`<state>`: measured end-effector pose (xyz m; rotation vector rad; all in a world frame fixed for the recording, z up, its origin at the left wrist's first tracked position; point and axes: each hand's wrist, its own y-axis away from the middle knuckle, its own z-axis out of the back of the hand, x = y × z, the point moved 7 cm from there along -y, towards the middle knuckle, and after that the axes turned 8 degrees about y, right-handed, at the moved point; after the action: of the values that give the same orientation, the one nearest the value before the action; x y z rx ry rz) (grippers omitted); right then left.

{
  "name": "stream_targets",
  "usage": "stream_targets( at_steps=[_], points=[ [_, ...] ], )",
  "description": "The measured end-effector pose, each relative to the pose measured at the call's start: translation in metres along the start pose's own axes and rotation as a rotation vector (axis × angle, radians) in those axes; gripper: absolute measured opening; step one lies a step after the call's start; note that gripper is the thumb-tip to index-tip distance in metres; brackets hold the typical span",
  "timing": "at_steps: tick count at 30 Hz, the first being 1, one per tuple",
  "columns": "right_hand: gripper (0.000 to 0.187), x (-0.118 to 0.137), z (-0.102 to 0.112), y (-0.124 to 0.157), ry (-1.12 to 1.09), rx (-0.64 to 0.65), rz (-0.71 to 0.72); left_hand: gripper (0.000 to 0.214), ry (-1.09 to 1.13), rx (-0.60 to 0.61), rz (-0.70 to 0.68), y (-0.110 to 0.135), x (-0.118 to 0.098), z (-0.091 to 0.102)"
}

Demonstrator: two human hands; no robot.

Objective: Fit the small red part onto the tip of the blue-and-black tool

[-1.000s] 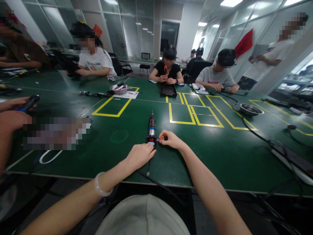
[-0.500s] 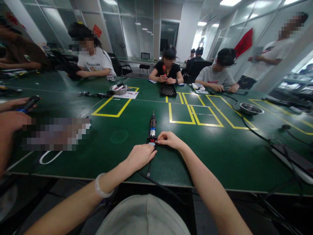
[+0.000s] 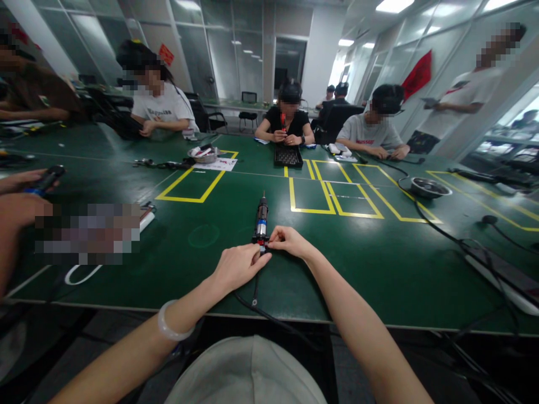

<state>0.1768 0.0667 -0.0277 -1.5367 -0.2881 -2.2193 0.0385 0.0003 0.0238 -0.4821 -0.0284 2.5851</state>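
Note:
An electric screwdriver (image 3: pixel 261 219) with its inner works bare lies on the green table, its bit pointing away from me. It has a silver motor body with a blue band, and small red and pale parts show at its rear end. My left hand (image 3: pixel 241 266) is closed on that rear end, thumb and fingers pressed together. From the right, my right hand (image 3: pixel 289 241) pinches beside the red parts; whatever lies between its fingertips is too small to make out. A black cable (image 3: pixel 269 316) runs from under my left hand over the table's near edge.
At left, a co-worker's hand (image 3: pixel 25 210) holds a dark tool near a blurred-out object with a white strap (image 3: pixel 82 280). Yellow tape rectangles (image 3: pixel 314 211) mark the table. Beyond are a black tray (image 3: pixel 288 163) and metal bowl (image 3: pixel 430 187). Several people sit around.
My left thumb has shifted slightly at the screwdriver's rear end, and the pale part there shows differently. My right hand keeps its pinch. The view has moved a little.

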Motion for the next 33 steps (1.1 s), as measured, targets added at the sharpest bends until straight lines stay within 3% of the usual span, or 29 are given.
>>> stream_targets(
  at_steps=[3, 6, 9, 16, 20, 26, 33],
  points=[
    [0.029, 0.001, -0.001, 0.0, 0.009, -0.005, 0.006, 0.042, 0.044, -0.104, 0.05, -0.008, 0.008, 0.011],
    [0.027, 0.003, 0.0, 0.001, 0.027, -0.012, -0.004, 0.064, 0.025, -0.012, 0.073, -0.021, 0.015, 0.004],
    [0.023, 0.003, 0.002, 0.001, 0.029, -0.015, -0.003, 0.067, -0.025, 0.091, 0.105, -0.033, 0.018, -0.007],
    [0.023, 0.004, 0.007, 0.0, 0.175, -0.05, 0.06, 0.054, -0.112, 0.038, 0.134, -0.049, 0.011, -0.009],
    [0.023, 0.004, 0.014, 0.0, 0.24, -0.113, 0.063, 0.059, -0.112, 0.05, 0.146, -0.048, 0.022, -0.006],
    [0.022, -0.001, 0.021, 0.0, 0.248, -0.151, 0.034, 0.063, -0.138, 0.086, 0.205, -0.044, 0.078, 0.009],
    [0.022, -0.001, 0.019, 0.001, 0.273, -0.147, 0.021, 0.068, -0.219, 0.143, 0.326, -0.048, 0.195, 0.037]
  ],
)
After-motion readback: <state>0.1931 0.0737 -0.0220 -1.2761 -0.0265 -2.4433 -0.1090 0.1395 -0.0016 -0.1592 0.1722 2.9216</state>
